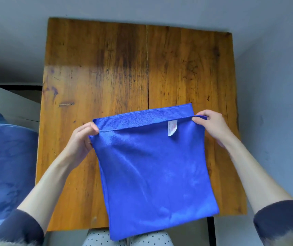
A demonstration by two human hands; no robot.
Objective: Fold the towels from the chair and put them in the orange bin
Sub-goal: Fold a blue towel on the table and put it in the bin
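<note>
Blue towel point(152, 171) overhanging worn wooden table point(117, 68); grey floor point(275, 86) around.

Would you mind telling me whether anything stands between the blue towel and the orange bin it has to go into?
That cannot be judged: no orange bin is in view. Both hands already pinch the blue towel at its top corners, left hand and right hand, over the wooden table, with nothing between either grip and the cloth.
</note>
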